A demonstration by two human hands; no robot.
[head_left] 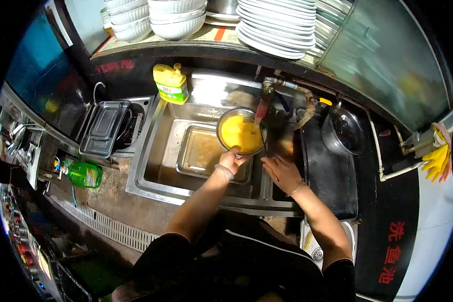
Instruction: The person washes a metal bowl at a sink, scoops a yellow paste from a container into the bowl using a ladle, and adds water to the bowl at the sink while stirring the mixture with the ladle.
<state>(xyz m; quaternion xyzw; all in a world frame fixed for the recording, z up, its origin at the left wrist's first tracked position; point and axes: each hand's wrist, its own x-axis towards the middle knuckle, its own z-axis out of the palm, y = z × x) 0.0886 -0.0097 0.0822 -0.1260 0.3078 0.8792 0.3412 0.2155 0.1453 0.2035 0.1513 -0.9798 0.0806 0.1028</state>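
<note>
A round metal bowl (219,140) holding yellow liquid (237,133) is over the sink (158,195). My left hand (230,161) grips the bowl's near rim, thumb on top. Just right of the bowl, my right hand (283,173) has its fingers closed around a thin dark handle (264,146) that reaches up to the bowl's right side. What is at the handle's far end cannot be made out. A tap with a reddish nozzle (260,111) points down at the bowl's right edge. Below and left of the bowl, a rectangular metal tray (182,163) with cloudy liquid sits in the basin.
A yellow jug (170,83) stands at the sink's back left corner. Stacked white bowls (178,22) and plates (277,27) fill the shelf above. A metal pot (332,136) sits on the right, lidded containers (104,128) on the left. Yellow gloves (437,158) hang far right.
</note>
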